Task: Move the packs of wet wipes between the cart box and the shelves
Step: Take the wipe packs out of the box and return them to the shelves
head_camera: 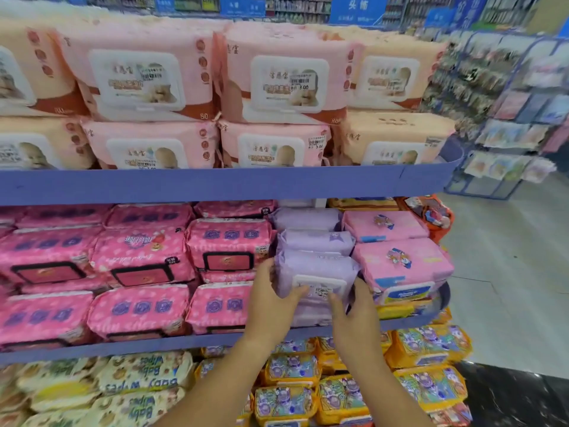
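A purple pack of wet wipes (315,272) with a white lid sits at the front of the middle shelf (184,342), on top of another purple pack. My left hand (272,306) grips its left end, thumb across the front. My right hand (354,315) holds its right end, fingers curled round the lower edge. Two more purple packs (314,240) lie stacked behind it. The cart box is out of view.
Bright pink packs (138,260) fill the shelf to the left, pink cartoon packs (400,263) lie to the right. Pale pink and peach packs (277,81) crowd the upper shelf. Yellow packs (338,396) and cream baby wipes (138,380) sit below. An aisle floor (508,272) opens at right.
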### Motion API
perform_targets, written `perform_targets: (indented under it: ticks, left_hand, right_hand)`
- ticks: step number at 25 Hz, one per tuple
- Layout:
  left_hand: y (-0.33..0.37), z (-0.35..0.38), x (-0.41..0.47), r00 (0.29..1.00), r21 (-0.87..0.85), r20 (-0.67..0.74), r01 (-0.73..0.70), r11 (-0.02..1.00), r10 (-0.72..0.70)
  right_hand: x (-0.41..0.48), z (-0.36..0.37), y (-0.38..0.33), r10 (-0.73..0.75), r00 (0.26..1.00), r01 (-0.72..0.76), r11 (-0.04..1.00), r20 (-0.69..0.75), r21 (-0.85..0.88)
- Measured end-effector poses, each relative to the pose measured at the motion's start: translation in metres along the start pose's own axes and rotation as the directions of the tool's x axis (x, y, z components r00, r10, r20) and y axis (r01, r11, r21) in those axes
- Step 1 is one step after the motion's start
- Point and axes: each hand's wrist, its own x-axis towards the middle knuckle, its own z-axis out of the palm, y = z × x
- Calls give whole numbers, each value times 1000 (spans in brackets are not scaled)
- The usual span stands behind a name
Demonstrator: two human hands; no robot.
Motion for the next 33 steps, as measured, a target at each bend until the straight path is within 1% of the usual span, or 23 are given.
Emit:
perform_targets:
  ticks: [2, 4, 5, 7, 8, 12, 15, 18, 20, 24, 27, 29, 33]
  left_hand:
    - [-3, 6, -6, 1000, -6, 7, 4, 1000, -3]
    - [-2, 12, -12, 1000, 29, 7, -4, 1000, 3]
    - [-1, 14, -13, 1000, 31, -5, -7, 1000, 7]
    - [0, 15, -15, 1000, -14, -12, 3, 1000, -4]
    - [0, 14, -17, 1000, -30, -3, 9, 1000, -9]
    - [-6, 9, -14, 998, 20, 61, -6, 1000, 4]
    - [1, 5, -14, 995, 13, 94, 32, 999, -33]
    - [17, -3, -20, 993, -20, 97, 67, 998, -65]
    - [27, -10, -27, 988, -34, 103, 119, 992, -115]
    - [32, -29, -46, 968, -15, 75, 241, 970, -239]
    - [34, -49, -67, 960, -31, 78, 271, 962, -267]
    - [33, -70, -83, 961, -49, 63, 274, 960, -271]
    - [22, -142, -122, 956, -69, 4, 291, 954, -292]
  right_hand:
    - [-3, 5, -2, -57, 997, 53, 994, -47, -99]
    - [-3, 9, -7, -54, 995, 39, 985, -88, -166]
    - [-3, 10, -9, -26, 995, 13, 990, -94, -138]
    - [-6, 10, -8, 47, 996, -47, 999, -70, 0]
    - [-7, 9, -5, 54, 997, -52, 998, -52, 43]
    - [-7, 0, 2, 57, 998, -58, 998, 22, 33]
    - [-8, -6, -4, 76, 995, -79, 996, 65, 48]
    - [-14, -9, -4, 120, 992, -124, 988, 46, 97]
    - [-19, -11, -1, 138, 989, -143, 981, 48, 128]
    - [-37, -7, 3, 202, 973, -216, 967, 110, 135]
    - [-57, 6, -7, 207, 961, -235, 961, 186, 147]
    - [-72, 19, -19, 191, 952, -229, 963, 237, 143]
    - [-111, 55, -57, 115, 937, -162, 980, 331, 119]
